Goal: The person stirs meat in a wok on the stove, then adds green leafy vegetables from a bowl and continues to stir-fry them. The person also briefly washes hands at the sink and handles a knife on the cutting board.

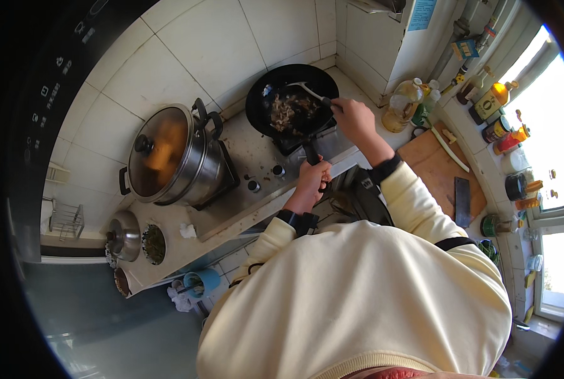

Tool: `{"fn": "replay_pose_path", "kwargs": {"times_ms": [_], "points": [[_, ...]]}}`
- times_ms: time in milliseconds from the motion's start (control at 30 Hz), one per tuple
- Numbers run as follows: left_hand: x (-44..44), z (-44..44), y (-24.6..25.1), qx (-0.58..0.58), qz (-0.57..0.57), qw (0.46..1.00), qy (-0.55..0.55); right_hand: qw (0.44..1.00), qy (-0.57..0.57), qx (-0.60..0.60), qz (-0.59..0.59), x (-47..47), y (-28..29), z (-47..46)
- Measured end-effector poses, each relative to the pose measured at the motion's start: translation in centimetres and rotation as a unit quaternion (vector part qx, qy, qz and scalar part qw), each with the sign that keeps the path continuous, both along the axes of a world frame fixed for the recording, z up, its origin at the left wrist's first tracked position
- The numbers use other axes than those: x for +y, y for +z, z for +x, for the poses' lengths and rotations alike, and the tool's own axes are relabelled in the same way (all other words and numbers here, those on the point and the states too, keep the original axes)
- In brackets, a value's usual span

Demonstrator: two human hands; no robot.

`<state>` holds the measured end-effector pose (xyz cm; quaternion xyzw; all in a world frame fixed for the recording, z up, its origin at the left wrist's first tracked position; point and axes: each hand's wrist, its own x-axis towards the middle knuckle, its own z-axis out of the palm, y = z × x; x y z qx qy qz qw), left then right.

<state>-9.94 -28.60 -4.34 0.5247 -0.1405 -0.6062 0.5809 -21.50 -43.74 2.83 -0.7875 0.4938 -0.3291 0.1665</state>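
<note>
My left hand [312,182] is closed around the handle [312,154] of a black wok [258,111], which sits tilted over the right burner of a steel gas stove [234,189]. In my right hand [355,121] is the dark grip of a metal spatula [305,88], its blade end inside the wok. Browned pieces of food [284,113], perhaps sliced meat, lie in the wok's bottom. On the left burner stands a lidded steel steamer pot [199,156], with something orange-brown blurred behind its glass lid [161,147].
Right of the stove, a wooden cutting board [414,151] holds a cleaver [462,201] and a green-white stalk [450,149]. Oil bottles [400,106] stand behind it; several seasoning bottles [493,102] line the windowsill. At left are a lidded steel pot [124,235], a bowl of greens [154,244] and a blue bin [208,282].
</note>
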Motion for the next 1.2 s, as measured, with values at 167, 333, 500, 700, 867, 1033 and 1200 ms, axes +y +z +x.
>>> {"fn": "replay_pose_path", "kwargs": {"times_ms": [167, 333, 500, 700, 867, 1033, 1200], "points": [[-0.3, 0.2, -0.4, 0.029, 0.017, 0.999, 0.004, 0.997, 0.035, 0.045, 0.044, -1.2, -1.9, 4.2], [-0.2, 1.5, -1.1, 0.122, -0.016, 0.992, -0.037, 0.986, 0.124, 0.115, 0.005, 0.7, -0.8, 2.1], [0.4, 2.7, -1.7, 0.166, -0.023, 0.983, -0.073, 0.98, 0.128, 0.151, 0.0, 1.5, 6.2, -4.1], [3.0, 4.6, -2.3, 0.142, 0.011, 0.978, -0.15, 0.977, 0.098, 0.182, 0.044, 4.2, 10.8, -5.8], [7.8, 8.4, -3.8, 0.126, 0.045, 0.976, -0.169, 0.983, 0.011, 0.176, 0.042, 6.3, 5.0, -0.5], [12.1, 10.5, -4.8, 0.126, 0.058, 0.974, -0.182, 0.982, -0.016, 0.147, 0.116, 8.6, -1.3, 1.3], [14.7, 10.6, -5.4, 0.139, 0.1, 0.968, -0.185, 0.986, 0.021, 0.01, 0.164, 12.0, -4.0, -4.5]]}}
